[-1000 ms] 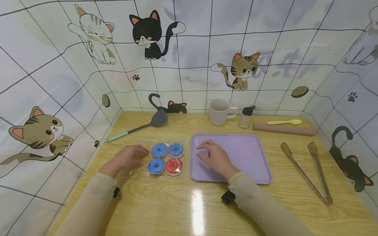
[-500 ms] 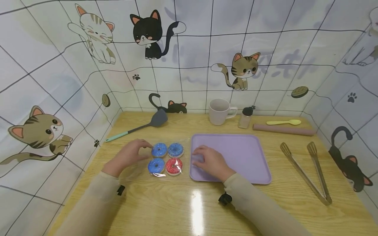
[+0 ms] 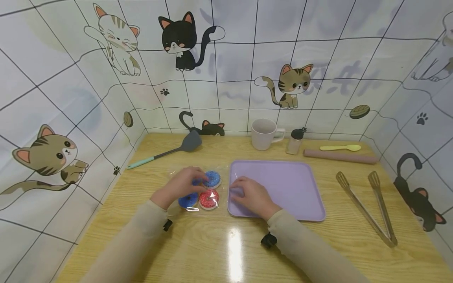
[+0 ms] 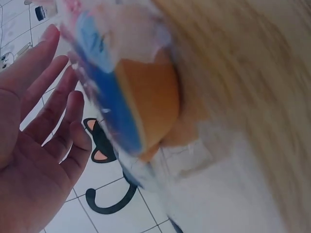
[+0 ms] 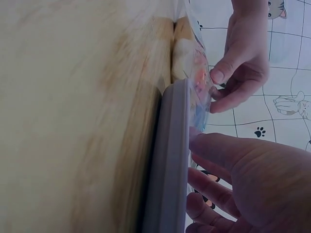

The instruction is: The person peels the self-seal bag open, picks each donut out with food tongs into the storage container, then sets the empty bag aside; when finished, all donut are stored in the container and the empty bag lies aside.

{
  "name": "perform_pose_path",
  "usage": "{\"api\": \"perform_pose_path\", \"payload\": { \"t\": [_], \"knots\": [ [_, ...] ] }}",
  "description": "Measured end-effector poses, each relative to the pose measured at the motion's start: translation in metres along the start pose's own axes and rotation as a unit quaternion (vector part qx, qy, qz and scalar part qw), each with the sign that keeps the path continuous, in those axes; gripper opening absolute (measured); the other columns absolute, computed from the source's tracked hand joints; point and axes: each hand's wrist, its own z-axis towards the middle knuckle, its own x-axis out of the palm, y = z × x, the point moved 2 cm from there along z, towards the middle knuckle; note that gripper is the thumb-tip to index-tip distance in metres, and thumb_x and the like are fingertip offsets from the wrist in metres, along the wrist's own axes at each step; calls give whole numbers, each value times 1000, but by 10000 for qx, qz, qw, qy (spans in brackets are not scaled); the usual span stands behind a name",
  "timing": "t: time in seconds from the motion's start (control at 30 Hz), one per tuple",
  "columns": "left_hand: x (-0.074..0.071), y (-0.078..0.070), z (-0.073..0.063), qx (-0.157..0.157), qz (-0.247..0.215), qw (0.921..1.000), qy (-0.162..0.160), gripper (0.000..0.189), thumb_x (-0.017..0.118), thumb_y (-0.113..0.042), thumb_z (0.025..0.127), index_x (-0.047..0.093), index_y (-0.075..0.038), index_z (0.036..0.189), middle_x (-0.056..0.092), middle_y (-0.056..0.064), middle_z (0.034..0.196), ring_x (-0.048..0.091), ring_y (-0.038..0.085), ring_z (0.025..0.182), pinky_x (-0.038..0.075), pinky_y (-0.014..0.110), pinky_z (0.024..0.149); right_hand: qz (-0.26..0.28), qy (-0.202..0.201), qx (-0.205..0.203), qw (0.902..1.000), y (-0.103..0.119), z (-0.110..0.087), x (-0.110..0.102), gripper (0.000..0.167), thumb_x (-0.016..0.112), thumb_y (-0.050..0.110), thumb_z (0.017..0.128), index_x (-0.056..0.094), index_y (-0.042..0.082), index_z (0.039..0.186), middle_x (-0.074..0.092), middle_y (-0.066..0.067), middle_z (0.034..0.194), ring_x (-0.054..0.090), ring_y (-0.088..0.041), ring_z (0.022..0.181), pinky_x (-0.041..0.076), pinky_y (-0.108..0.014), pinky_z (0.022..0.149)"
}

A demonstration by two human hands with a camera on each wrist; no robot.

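Note:
Toy donuts with blue and red sprinkled tops lie in a clear plastic wrapper on the table. The red donut point(image 3: 209, 199) and one blue donut point(image 3: 212, 179) show in the head view; the other blue ones are partly behind my left hand point(image 3: 185, 182). That hand reaches over the pack, fingers loosely bent and parted from the thumb. In the left wrist view a blue donut point(image 4: 109, 104) appears tilted close to the fingertips. My right hand point(image 3: 256, 196) hovers at the left side of the purple tray point(image 3: 286, 184), its fingertips right at the tray's rim, thumb and fingers apart.
A spatula point(image 3: 166, 152) lies at the back left. Along the back stand a mug point(image 3: 262, 135) and a shaker point(image 3: 294, 142), beside a rolling pin point(image 3: 339, 157) and a yellow spoon point(image 3: 339, 147). Metal tongs point(image 3: 368, 208) lie spread at the right. Cat-printed walls point(image 3: 233, 63) surround the table.
My left hand has moved right from the wrapper's left side to over the donuts, covering part of them. My right hand has shifted slightly left and down toward the tray's left rim.

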Motion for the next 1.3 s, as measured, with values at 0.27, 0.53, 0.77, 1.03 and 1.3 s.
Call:
{"api": "perform_pose_path", "payload": {
  "t": [0.27, 0.53, 0.77, 1.03, 1.3],
  "knots": [
    [9, 3, 8, -164, 69, 9998, -112, 28, 85, -27, 87, 81, -16, 112, 70, -2, 108, 65, 17, 103, 55, 41, 96, -11, 35, -65, 10000, 2, 1, 1, 35, 84, 27, 87, 77, 16, 118, 69, -1, 127, 66, -24, 120, 52, -45, 106],
    [14, 6, 10, -127, 169, 9993, -319, 19, 85, -26, 87, 83, -18, 104, 71, -3, 105, 66, 18, 104, 55, 41, 97, -36, -9, -24, 10000, 2, 0, 3, 35, 86, 27, 85, 77, 18, 118, 69, 1, 127, 67, -24, 120, 53, -45, 104],
    [15, 9, 9, -9, 361, 9981, -506, 12, 83, -25, 89, 83, -21, 100, 71, -6, 101, 66, 16, 101, 56, 40, 93, -109, -59, -46, 9999, 2, 0, 5, 34, 86, 28, 85, 78, 19, 117, 69, 1, 126, 67, -24, 119, 54, -45, 102],
    [13, 6, 4, 156, 570, 9960, -675, 9, 81, -24, 91, 83, -22, 99, 72, -8, 98, 64, 14, 97, 56, 39, 90, -90, -82, -84, 9999, 1, 0, 5, 34, 87, 27, 85, 78, 18, 116, 69, 2, 125, 67, -23, 119, 53, -44, 103],
    [6, 4, -1, 182, 617, 9927, -1018, 7, 80, -25, 93, 83, -26, 98, 75, -10, 97, 63, 12, 93, 55, 36, 84, -20, -87, -72, 9999, 2, -1, 4, 34, 87, 27, 84, 78, 18, 116, 70, 2, 124, 67, -24, 118, 53, -45, 103]
  ]
}}
